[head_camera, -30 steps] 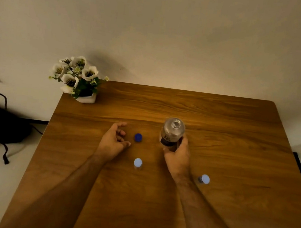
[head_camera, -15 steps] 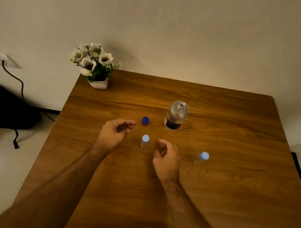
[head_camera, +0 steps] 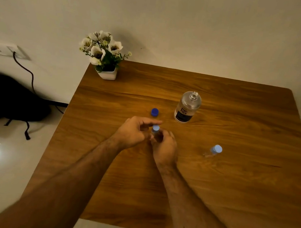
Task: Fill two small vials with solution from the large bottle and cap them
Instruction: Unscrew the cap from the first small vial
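Note:
The large clear bottle (head_camera: 188,107) stands uncapped on the wooden table (head_camera: 231,186), and its dark blue cap (head_camera: 154,112) lies to its left. One small vial with a light blue cap (head_camera: 155,129) stands between my hands. My right hand (head_camera: 164,146) curls its fingers round the vial's body from the near side. My left hand (head_camera: 135,130) is beside the vial, its index finger stretched out just behind the cap; no grip on the cap shows. A second capped vial (head_camera: 215,150) stands alone to the right.
A small white pot of flowers (head_camera: 105,58) sits at the table's far left corner. Left of the table, a black bag (head_camera: 9,98) lies on the floor, with a cable running to a wall socket.
My right hand let go of the large bottle, drew back and took hold of the nearer vial. My left hand moved right to the vial's cap. The view shifted, showing more floor.

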